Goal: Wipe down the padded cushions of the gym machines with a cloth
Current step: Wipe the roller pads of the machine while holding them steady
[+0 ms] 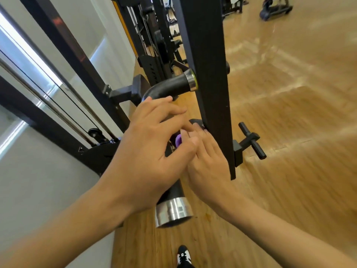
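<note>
A black padded tube (168, 86) with chrome end caps bends from the black upright post (207, 55) down towards me, ending in a chrome sleeve (172, 211). My left hand (148, 149) hovers over the tube's middle with its fingers spread and relaxed, holding nothing I can see. My right hand (209, 163) reaches in beside and below it, fingertips by a small black bracket at the post. A small purple thing (178, 141) shows between the two hands; most of it is hidden, and I cannot tell whether the right hand holds it.
A black peg (253, 141) sticks out from the post's foot on the right. A cable and pulley (94, 132) run along the frame on the left, by the grey wall. More machines stand at the back. Wooden floor (289, 132) spreads to the right; my shoe (183, 255) is below.
</note>
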A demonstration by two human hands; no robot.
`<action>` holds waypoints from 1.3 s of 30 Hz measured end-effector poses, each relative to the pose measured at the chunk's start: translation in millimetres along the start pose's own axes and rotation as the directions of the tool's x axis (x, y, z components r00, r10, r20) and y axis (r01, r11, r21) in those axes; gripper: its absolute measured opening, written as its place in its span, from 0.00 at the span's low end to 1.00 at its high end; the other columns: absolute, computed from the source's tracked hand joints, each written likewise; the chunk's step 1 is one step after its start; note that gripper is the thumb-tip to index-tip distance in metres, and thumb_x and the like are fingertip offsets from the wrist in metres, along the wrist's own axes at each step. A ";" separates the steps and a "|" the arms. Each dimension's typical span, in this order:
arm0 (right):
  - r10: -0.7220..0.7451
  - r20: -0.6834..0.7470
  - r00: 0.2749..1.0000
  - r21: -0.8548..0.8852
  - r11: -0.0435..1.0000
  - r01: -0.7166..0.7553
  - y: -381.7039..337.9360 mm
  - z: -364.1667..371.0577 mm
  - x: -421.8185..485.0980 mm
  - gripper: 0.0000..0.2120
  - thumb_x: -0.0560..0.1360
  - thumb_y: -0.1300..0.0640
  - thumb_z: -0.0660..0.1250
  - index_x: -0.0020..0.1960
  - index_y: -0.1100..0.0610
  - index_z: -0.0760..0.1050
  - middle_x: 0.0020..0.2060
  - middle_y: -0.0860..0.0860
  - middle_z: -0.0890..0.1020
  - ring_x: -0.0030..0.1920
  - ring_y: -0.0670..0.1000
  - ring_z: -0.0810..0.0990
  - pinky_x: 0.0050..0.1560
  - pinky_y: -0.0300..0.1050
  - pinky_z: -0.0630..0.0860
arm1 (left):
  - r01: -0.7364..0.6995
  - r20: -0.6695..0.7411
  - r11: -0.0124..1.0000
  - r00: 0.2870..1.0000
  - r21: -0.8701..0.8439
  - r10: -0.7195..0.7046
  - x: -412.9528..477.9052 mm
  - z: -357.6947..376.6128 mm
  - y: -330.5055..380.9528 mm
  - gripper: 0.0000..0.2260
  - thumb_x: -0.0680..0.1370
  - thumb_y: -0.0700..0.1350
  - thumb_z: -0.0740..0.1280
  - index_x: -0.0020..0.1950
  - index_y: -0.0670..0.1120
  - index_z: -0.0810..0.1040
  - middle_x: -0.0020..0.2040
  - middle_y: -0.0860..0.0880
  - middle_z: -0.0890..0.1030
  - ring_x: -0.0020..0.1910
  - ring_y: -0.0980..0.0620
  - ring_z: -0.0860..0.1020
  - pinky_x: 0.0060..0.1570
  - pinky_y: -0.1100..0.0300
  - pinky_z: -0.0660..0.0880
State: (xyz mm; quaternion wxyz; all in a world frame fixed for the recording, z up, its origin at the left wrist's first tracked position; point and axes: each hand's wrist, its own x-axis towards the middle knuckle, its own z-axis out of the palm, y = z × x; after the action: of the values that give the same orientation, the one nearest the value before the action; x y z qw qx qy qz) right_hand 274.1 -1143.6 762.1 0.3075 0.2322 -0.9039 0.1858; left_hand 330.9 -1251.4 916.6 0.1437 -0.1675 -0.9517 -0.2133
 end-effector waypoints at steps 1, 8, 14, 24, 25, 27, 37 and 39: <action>0.017 0.088 0.996 0.023 1.000 -0.019 -1.0 -4.8 11.8 0.22 0.83 0.58 0.64 0.74 0.63 0.70 0.72 0.60 0.73 0.77 0.59 0.66 0.78 0.56 0.61 | -0.004 -0.007 1.000 1.000 -0.003 0.004 0.3 1.9 2.9 0.16 0.78 0.59 0.55 0.59 0.60 0.77 0.67 0.62 0.74 0.75 0.67 0.59 0.73 0.73 0.47; 0.110 0.317 0.942 0.130 0.979 -0.159 -11.4 -20.8 53.9 0.11 0.81 0.54 0.64 0.62 0.54 0.76 0.57 0.54 0.79 0.61 0.57 0.77 0.62 0.49 0.71 | 0.011 0.021 1.000 1.000 -0.015 -0.011 -1.9 -1.3 12.4 0.20 0.78 0.59 0.53 0.60 0.57 0.80 0.67 0.61 0.73 0.75 0.66 0.59 0.71 0.76 0.46; 0.011 -0.024 1.000 0.160 0.987 -0.007 1.7 -32.4 -36.8 0.21 0.82 0.59 0.65 0.73 0.63 0.72 0.68 0.60 0.77 0.72 0.60 0.73 0.73 0.59 0.68 | 0.056 0.048 0.998 0.997 -0.025 -0.055 -11.8 -7.5 18.8 0.21 0.76 0.64 0.53 0.58 0.61 0.81 0.69 0.65 0.74 0.77 0.67 0.59 0.73 0.72 0.48; -0.085 -0.071 0.994 0.151 0.984 0.095 19.2 -1.4 -23.2 0.18 0.82 0.60 0.65 0.71 0.59 0.75 0.67 0.59 0.78 0.72 0.60 0.73 0.75 0.59 0.67 | 0.037 0.097 0.998 0.994 0.045 -0.041 -1.0 -6.7 19.3 0.22 0.76 0.66 0.52 0.57 0.61 0.81 0.69 0.64 0.72 0.78 0.63 0.59 0.74 0.68 0.48; -0.095 -0.155 0.983 0.157 0.980 0.119 23.5 2.1 -48.0 0.18 0.82 0.60 0.66 0.71 0.60 0.75 0.68 0.60 0.77 0.72 0.60 0.72 0.75 0.59 0.66 | 0.038 0.094 0.998 0.995 0.045 -0.043 -1.9 -7.4 18.3 0.22 0.76 0.66 0.52 0.56 0.60 0.81 0.69 0.64 0.72 0.78 0.63 0.60 0.72 0.72 0.47; -0.139 -0.258 0.956 0.153 0.971 0.182 32.5 5.2 -76.2 0.18 0.80 0.61 0.68 0.70 0.60 0.76 0.71 0.59 0.74 0.74 0.60 0.70 0.77 0.57 0.64 | 0.051 0.083 0.998 0.995 0.033 -0.053 -3.4 -8.1 19.2 0.21 0.76 0.65 0.52 0.55 0.60 0.82 0.68 0.64 0.73 0.77 0.63 0.60 0.70 0.75 0.47; -0.068 -0.391 0.918 0.170 0.975 0.145 36.8 57.8 -107.7 0.29 0.77 0.62 0.71 0.76 0.56 0.68 0.77 0.56 0.66 0.81 0.57 0.59 0.79 0.57 0.59 | 0.052 0.113 0.997 0.992 0.049 -0.057 0.1 -9.7 14.1 0.19 0.76 0.61 0.54 0.54 0.59 0.82 0.69 0.60 0.75 0.78 0.62 0.61 0.74 0.71 0.46; -0.106 -0.454 0.885 0.132 0.974 0.184 37.6 67.1 -101.5 0.25 0.80 0.59 0.68 0.76 0.53 0.67 0.76 0.57 0.65 0.81 0.57 0.57 0.79 0.57 0.57 | 0.056 0.114 0.997 0.992 0.045 -0.061 0.3 -7.6 11.1 0.18 0.77 0.61 0.54 0.54 0.60 0.81 0.69 0.60 0.75 0.77 0.62 0.62 0.74 0.72 0.46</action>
State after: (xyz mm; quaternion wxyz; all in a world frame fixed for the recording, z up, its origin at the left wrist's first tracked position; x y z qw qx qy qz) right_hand 293.8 -1113.7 639.8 0.4976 0.2764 -0.7705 0.2871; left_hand 336.4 -1245.3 927.3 0.0857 -0.1487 -0.9671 -0.1877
